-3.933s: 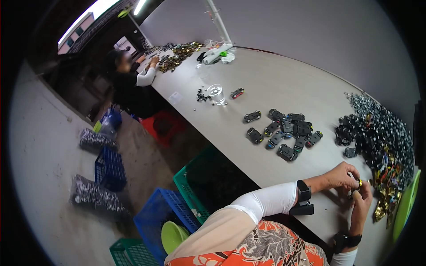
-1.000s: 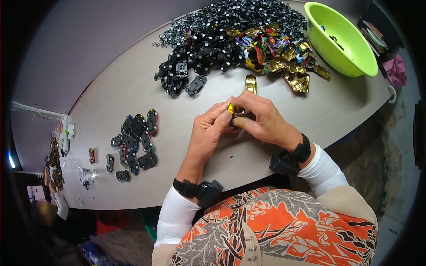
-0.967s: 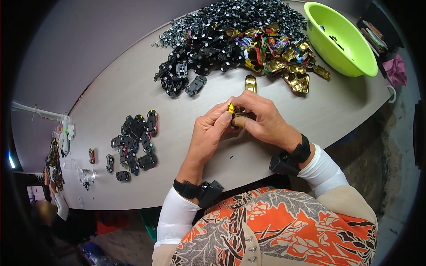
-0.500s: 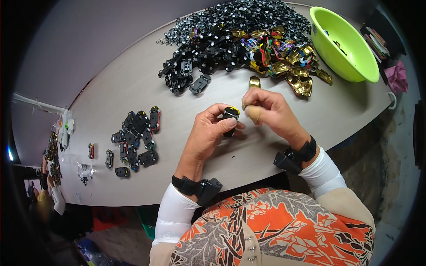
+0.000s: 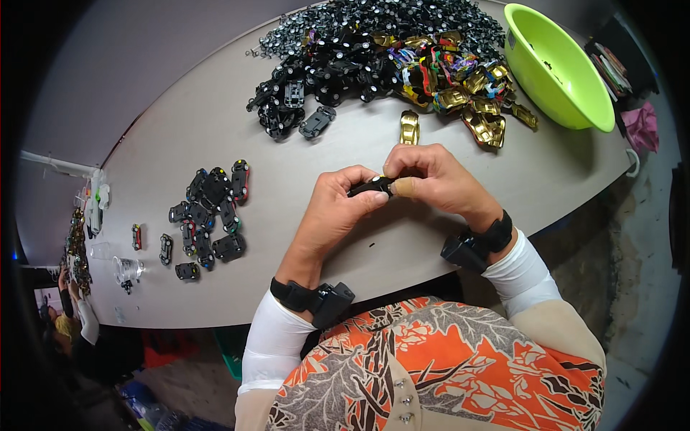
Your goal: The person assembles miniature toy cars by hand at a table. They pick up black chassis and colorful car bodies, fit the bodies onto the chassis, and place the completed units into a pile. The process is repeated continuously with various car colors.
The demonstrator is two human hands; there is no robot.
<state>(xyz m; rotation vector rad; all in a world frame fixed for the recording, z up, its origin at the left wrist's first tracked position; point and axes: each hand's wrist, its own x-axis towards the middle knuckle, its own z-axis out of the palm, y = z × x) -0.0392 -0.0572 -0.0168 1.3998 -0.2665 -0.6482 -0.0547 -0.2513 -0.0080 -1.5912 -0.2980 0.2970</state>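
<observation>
A small black toy car (image 5: 366, 188) is gripped between the thumb and fingers of my left hand (image 5: 323, 212), above the table. My right hand (image 5: 442, 179) pinches at the car's right end, with a tan wrap on its thumb. What lies between those right fingertips is hidden. Just beyond my right hand, a gold toy car body (image 5: 409, 128) rests on the table. Farther off sits a loose dark grey car chassis (image 5: 317, 123), beside a heap of black chassis (image 5: 287, 111).
Several dark toy cars (image 5: 215, 188) lie grouped at left, near clear plastic cups (image 5: 128, 270). Colourful and gold car bodies (image 5: 453, 99) and wheel axles (image 5: 345, 32) are piled at the back. A green basin (image 5: 575, 100) stands at right. Another person (image 5: 86, 320) works far left.
My right hand has moved from beside the toy car to touch its right end. The car has turned in my left hand to lie more level.
</observation>
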